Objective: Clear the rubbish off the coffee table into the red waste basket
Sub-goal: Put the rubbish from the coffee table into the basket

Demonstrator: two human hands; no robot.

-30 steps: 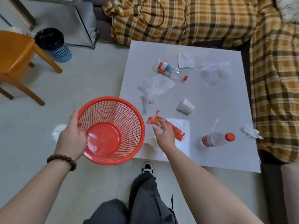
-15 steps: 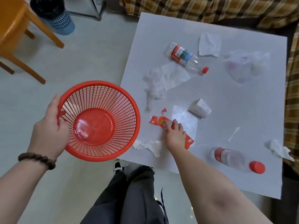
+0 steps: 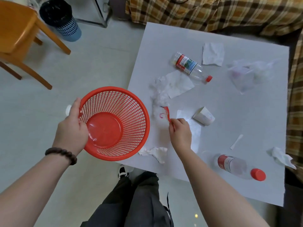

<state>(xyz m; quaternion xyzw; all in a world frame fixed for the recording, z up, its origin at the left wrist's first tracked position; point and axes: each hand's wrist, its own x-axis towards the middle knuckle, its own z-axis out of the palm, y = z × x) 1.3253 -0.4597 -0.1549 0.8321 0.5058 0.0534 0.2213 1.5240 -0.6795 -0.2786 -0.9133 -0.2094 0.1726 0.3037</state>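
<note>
My left hand (image 3: 72,126) grips the rim of the red waste basket (image 3: 131,138), held beside the white coffee table's (image 3: 246,112) left edge; nothing lies in it. My right hand (image 3: 180,133) pinches a red snack wrapper (image 3: 167,113), lifted off the table top. On the table lie two plastic bottles (image 3: 190,66) (image 3: 236,166), crumpled tissues (image 3: 170,86) (image 3: 155,154) (image 3: 280,157), a white napkin (image 3: 213,54), a tipped paper cup (image 3: 204,117), a clear plastic bag (image 3: 250,74), a flat clear sheet (image 3: 194,130) and a small paper strip (image 3: 236,141).
A plaid-covered sofa (image 3: 213,12) runs along the table's far and right sides. An orange wooden chair (image 3: 18,33) and a blue bin with a black liner (image 3: 62,18) stand on the floor at the upper left. A white scrap (image 3: 68,109) lies on the floor behind my left hand.
My right hand has closed on the red wrapper and raised it off the table, toward the basket. My view has moved closer to the table; my left hand still holds the basket.
</note>
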